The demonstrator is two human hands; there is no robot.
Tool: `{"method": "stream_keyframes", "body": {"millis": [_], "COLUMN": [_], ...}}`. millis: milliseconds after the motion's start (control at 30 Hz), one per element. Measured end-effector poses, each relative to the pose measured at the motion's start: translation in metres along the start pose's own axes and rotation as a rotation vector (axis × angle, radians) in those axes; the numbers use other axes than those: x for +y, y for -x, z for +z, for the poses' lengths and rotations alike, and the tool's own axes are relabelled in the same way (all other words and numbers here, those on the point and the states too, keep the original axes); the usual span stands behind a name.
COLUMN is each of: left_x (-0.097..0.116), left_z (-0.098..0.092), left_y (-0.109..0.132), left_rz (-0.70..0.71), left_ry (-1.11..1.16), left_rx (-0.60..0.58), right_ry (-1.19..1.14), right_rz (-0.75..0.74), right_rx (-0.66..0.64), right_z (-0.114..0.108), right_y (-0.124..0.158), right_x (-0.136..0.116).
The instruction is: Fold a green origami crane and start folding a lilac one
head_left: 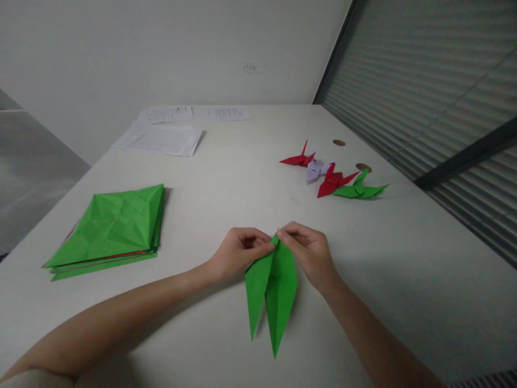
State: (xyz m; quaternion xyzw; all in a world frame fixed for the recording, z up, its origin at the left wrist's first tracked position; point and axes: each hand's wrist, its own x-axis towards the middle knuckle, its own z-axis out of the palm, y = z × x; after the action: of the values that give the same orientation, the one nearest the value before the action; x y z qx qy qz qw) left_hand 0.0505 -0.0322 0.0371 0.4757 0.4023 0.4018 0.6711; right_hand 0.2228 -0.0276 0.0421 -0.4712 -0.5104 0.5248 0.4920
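Observation:
A partly folded green origami paper (281,280) hangs between my hands, its two long points directed toward me. My left hand (244,250) pinches it near the narrow top, thumb over the paper. At the very tip, my right hand (309,250) also pinches the same paper between thumb and fingers. The fingertips of the two hands are close together, partly covering the top folds. To the left lies a stack of creased square papers (117,221), mostly green with some red edges showing.
Folded paper cranes stand in a slanting row at right: a red crane (299,159), a pale purple crane (315,171), another red crane (333,182) and a green crane (361,189). Printed sheets (161,139) lie at the back left. Window blinds (428,81) border the right side.

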Motion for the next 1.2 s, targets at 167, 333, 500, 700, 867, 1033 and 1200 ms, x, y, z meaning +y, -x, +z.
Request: {"method": "stream_keyframes", "body": {"millis": [167,333,500,700,867,1033,1200], "left_x": [-0.001,-0.001,-0.003,-0.002,0.0,0.002,0.001], "left_z": [0.0,0.0,0.0,0.0,0.001,0.002,0.001], "left_y": [-0.001,-0.002,-0.001,0.001,0.002,0.002,0.002], "left_rz": [-0.032,-0.04,-0.005,0.042,0.065,0.052,0.082], "left_ry": [0.002,0.039,0.039,-0.003,-0.049,-0.019,-0.041], "left_rx": [0.026,0.028,0.021,0.033,0.029,0.059,0.048], "right_ry": [-0.036,-0.061,-0.152,-0.255,-0.224,-0.168,-0.022], "right_rz": [0.037,0.022,0.059,0.089,0.076,0.086,-0.016], "right_rx": [-0.019,0.005,0.051,0.075,0.053,0.045,0.068], "right_z": [0.0,0.001,0.006,0.009,0.008,0.009,0.009], "right_y": [0.001,0.001,0.003,0.003,0.005,0.006,0.006], "right_x": [0.001,0.004,0.01,0.013,0.011,0.008,0.006]}}
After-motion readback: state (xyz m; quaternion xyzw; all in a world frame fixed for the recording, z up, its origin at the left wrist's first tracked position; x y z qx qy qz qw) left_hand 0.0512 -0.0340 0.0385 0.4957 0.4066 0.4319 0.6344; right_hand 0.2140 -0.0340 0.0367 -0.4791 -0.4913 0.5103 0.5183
